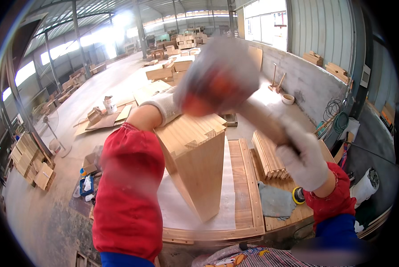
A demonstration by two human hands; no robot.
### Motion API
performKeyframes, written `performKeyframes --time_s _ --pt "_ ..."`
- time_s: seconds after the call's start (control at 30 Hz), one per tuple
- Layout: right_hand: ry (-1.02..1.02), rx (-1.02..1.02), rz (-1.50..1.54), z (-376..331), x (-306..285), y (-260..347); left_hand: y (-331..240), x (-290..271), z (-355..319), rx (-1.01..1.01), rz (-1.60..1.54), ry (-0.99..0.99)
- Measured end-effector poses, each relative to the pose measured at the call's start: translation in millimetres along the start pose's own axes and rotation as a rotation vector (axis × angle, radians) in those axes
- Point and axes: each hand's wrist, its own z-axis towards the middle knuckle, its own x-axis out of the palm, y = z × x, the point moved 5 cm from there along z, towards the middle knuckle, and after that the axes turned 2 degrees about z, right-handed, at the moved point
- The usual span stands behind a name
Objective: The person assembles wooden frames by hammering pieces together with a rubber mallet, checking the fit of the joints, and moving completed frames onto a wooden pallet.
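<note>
My right hand [305, 160], in a pale work glove, is closed round the wooden handle of a mallet [262, 121]. The mallet's big grey head with orange-red patches is raised and smeared by motion. Below it stands a pale wooden box-like piece [197, 173], perhaps a drawer, with interlocking cut joints along its top corner. My left hand [164, 109], gloved too, reaches to the far top side of this piece. The mallet head covers its fingers, so its grip is hidden. A white sheet [175, 209] lies under the wooden piece on the bench.
Right of the piece lie a stack of wooden slats [267, 155], a grey cloth [275, 201] and a round sander with a yellow rim [299, 196]. A blue basket [87, 186] sits at the left. Boards and a white bucket [110, 105] are on the floor beyond.
</note>
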Motion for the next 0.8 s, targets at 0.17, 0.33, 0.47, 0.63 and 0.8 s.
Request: performKeyframes --time_s 0.17,0.33,0.47,0.63,0.8 --pt "0.072 -0.140 -0.227 -1.9 -11.4 -5.7 -21.1 -13.9 -3.2 -0.103 -0.043 0.116" --pt "0.006 -0.017 -0.173 -5.5 -16.5 -15.6 -17.5 -13.4 1.7 -0.159 -0.085 0.004" --pt "0.040 0.028 -0.155 -4.5 -19.3 -16.3 -2.2 -1.9 7.3 -0.069 -0.109 -0.037" --pt "-0.033 0.056 0.065 -1.9 -21.3 -5.5 -10.5 -5.9 8.4 -0.158 -0.256 -0.058" --pt "0.240 -0.136 -0.121 11.0 11.7 1.3 -24.8 -5.3 6.9 -0.129 -0.246 0.092"
